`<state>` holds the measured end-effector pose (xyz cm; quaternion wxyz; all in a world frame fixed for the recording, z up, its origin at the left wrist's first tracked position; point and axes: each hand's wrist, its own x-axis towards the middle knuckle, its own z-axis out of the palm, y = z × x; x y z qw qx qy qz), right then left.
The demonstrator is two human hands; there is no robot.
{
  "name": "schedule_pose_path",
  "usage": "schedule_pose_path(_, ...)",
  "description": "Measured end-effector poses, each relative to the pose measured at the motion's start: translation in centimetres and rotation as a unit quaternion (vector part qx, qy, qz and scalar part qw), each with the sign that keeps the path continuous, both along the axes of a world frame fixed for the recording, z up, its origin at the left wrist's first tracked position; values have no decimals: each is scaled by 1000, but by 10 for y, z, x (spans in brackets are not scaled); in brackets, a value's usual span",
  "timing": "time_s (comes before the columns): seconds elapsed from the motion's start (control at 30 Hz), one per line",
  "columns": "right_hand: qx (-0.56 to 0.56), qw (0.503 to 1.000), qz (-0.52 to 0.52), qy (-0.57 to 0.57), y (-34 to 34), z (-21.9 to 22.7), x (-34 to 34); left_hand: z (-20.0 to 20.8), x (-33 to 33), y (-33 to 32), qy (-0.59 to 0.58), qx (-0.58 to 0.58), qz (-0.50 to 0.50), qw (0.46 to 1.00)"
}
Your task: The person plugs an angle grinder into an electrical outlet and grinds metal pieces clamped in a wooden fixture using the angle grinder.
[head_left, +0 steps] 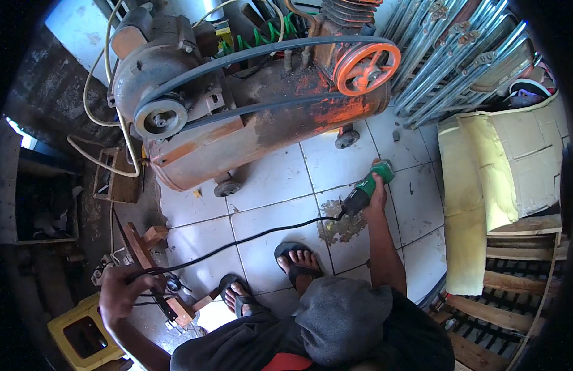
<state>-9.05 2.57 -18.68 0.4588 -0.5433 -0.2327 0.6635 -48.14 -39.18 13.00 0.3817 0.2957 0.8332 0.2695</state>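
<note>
My right hand grips a green and black angle grinder, held out above the tiles on the right; no disc can be made out on it. From its rear end runs a black power cord, sweeping left across the middle of the view. At the far left my left hand is closed around the other stretch of that cord, its thumb against the fingers. Just beside this hand is a wooden frame with dark parts on it.
A rusty air compressor with a belt and an orange wheel fills the far side. Metal tubes lean at the far right, near yellow foam and wooden slats. A yellow casing sits at lower left, below a wooden box.
</note>
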Motion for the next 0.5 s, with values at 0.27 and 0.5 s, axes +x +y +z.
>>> schedule_pose_path(0.27, 96, 844, 91, -520, 21, -67, -4, -19, 26, 19, 74, 178, 103, 976)
schedule_pose_path(0.5, 287, 653, 86, -696, -4, -14, -9, -4, 63, 49, -145, 421, 89, 891)
